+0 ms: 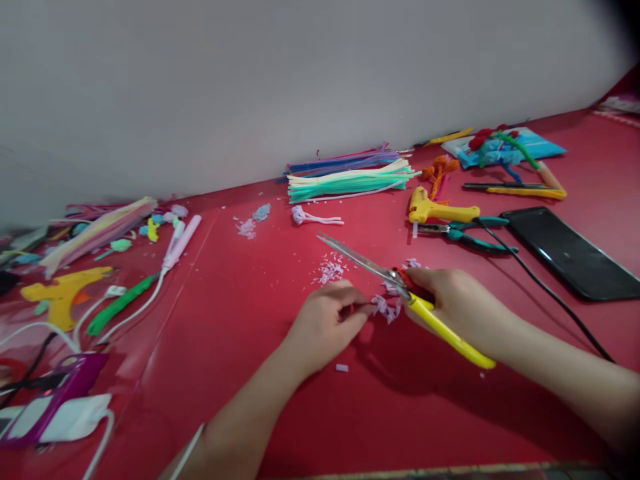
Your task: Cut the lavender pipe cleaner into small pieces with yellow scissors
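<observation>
My right hand (445, 297) grips a pair of scissors (370, 265) with yellow handles, the blades pointing up and left over the table. Thumb and fingers of my left hand (333, 320) pinch together at the edge of a crumpled cluster of lilac pieces (386, 308), close to the scissors' pivot. What exactly sits between those fingertips is too small to make out. More lilac pieces are partly hidden by my right hand. Beyond my left hand lies a scatter of fine lilac clippings (331, 270). One short lilac piece (342, 368) rests nearer to me.
Behind are bundled pipe cleaners (350, 183) and a small lilac pipe-cleaner piece (315, 217). To the right lie a yellow glue gun (440, 210), pliers (465, 237) and a black phone (575, 253) with a cable alongside. On the left are another yellow glue gun (65, 290) and white cords.
</observation>
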Tool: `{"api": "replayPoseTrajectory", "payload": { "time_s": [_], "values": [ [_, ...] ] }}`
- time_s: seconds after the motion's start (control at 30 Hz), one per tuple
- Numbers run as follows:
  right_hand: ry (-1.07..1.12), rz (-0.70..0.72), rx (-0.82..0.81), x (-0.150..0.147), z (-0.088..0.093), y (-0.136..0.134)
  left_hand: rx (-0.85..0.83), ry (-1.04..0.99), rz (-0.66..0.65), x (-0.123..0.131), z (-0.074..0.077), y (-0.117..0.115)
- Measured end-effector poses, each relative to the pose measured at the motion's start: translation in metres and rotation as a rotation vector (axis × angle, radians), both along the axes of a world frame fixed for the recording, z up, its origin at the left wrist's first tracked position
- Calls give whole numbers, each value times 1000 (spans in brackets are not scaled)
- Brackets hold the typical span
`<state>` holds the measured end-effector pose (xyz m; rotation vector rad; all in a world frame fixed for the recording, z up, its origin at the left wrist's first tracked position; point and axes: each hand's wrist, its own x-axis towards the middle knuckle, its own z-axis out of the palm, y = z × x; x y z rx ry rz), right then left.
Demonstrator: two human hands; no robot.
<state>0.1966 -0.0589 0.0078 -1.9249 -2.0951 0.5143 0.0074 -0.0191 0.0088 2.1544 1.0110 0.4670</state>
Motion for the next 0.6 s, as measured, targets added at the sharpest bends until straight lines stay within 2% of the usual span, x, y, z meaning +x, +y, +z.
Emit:
{"api": "replayPoseTrajectory", "payload": {
  "time_s": [0.13, 0.2, 0.3, 0.43, 0.6],
  "values": [
    [-282, -40, 16, 10, -5, 8, 1, 115, -60, -17, 14, 11],
    [-345, -54, 29, 12, -7, 10, -44, 201, -166, -24, 22, 11],
    [-320, -51, 38, 11, -8, 10, -95, 340, -332, -30, 28, 8],
    [-293, -45, 60, 10, -6, 8, -62, 467, -377, -33, 25, 4],
    [-277, -40, 66, 8, -5, 8, -15, 473, -385, -33, 18, 1]
  ]
}}
